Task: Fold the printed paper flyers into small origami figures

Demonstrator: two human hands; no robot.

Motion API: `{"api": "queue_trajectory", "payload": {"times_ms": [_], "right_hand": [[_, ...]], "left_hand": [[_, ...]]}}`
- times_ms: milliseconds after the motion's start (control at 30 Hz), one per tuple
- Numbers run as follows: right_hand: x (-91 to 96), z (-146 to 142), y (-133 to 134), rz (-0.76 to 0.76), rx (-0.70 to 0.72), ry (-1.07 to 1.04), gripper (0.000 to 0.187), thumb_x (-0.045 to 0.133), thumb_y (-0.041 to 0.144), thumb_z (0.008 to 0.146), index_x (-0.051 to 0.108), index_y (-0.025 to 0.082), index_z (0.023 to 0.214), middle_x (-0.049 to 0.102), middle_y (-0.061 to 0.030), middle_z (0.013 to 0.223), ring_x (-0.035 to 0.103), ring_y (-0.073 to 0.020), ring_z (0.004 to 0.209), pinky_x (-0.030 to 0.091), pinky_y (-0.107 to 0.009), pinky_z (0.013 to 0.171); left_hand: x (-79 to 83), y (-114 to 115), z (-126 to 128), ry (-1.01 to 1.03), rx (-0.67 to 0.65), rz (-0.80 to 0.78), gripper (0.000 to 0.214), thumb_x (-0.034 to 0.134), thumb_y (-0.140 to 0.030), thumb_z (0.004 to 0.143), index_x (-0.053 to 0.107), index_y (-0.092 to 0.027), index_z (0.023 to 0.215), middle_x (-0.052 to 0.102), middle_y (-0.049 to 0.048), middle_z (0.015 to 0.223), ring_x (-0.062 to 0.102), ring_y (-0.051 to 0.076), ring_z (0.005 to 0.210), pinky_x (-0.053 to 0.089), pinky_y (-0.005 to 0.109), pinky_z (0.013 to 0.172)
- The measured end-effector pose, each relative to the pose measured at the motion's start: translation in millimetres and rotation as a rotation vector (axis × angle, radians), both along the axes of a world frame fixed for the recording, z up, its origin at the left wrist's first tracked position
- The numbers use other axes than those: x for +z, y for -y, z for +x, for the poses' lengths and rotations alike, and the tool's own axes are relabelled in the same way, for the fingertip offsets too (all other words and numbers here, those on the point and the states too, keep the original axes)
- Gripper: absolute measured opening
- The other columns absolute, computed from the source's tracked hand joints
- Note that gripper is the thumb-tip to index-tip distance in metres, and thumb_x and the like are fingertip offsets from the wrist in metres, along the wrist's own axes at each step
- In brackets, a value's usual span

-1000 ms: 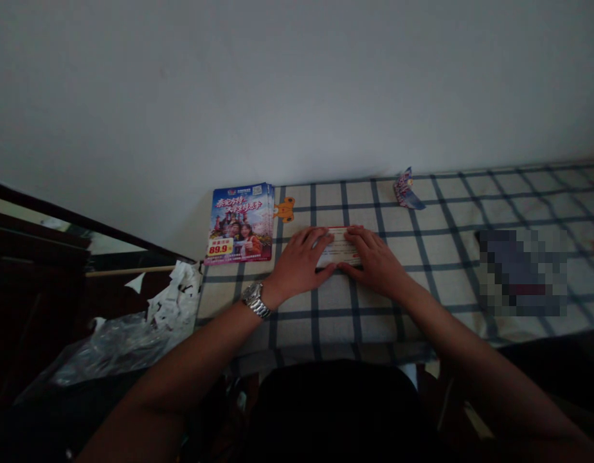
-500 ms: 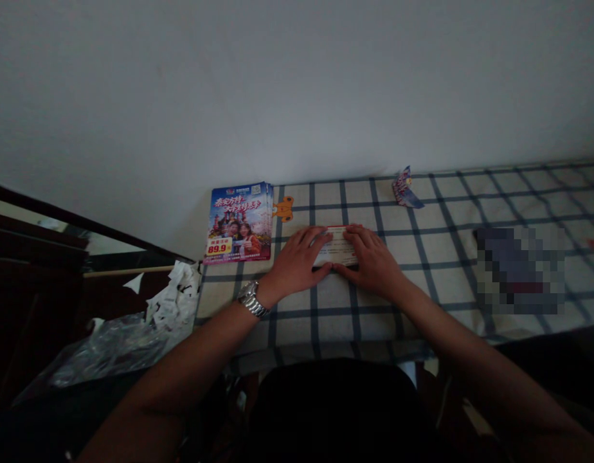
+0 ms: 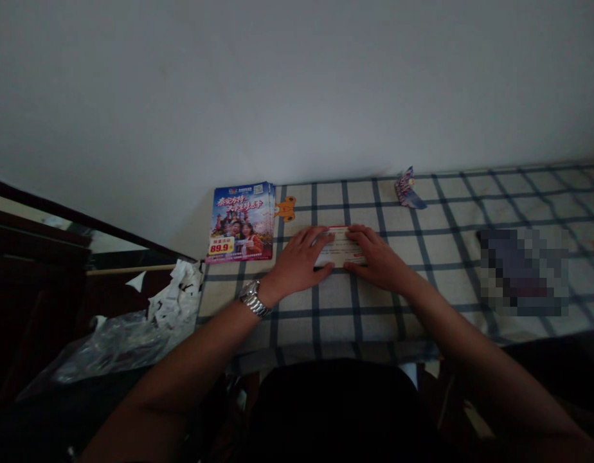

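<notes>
A folded printed leaflet (image 3: 341, 247), whitish with small dark lettering and a red strip along its far edge, lies on the checked cloth. Across its left end rests my left hand (image 3: 301, 262), fingers at the far edge and thumb at the near edge, holding it. My right hand (image 3: 380, 262) grips the right end in the same way. The hands cover both ends of the leaflet; its middle shows between them. A stack of colourful flyers (image 3: 242, 222) lies left of my left hand, with an orange cartoon bear figure (image 3: 286, 208) beside it.
A folded colourful paper piece (image 3: 409, 190) stands near the wall. To the right is a pixelated dark object (image 3: 521, 270). Torn white paper (image 3: 179, 292) and a clear plastic bag (image 3: 116, 347) are beyond the table's left edge. A wall (image 3: 297, 90) rises behind the table.
My right hand has shifted slightly to the right along the leaflet, its thumb now apart from the left one. More of the leaflet's middle shows. My left hand stays nearly in place.
</notes>
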State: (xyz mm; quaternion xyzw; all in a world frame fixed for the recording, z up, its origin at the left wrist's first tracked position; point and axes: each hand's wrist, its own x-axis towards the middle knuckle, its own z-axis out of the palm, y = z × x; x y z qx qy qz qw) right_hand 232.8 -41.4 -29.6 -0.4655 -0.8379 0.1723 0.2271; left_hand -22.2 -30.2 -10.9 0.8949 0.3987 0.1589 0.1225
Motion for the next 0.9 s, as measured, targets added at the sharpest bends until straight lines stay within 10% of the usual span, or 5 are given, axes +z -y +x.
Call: {"api": "queue_trajectory", "payload": {"times_ms": [900], "right_hand": [[12.1,-14,8,0.098,-0.063,0.073,0.064,0.070,0.029,0.082,0.051,0.017,0.142,0.053,-0.0207,0.147,0.052,-0.0402,0.140,0.047,-0.061,0.116]], "left_hand": [[5.0,-2,6,-0.006,0.007,0.045,0.061,0.072,-0.035,0.088,0.052,-0.019,0.142,0.045,0.0136,0.159,0.040,0.033,0.149,0.032,0.053,0.126]]}}
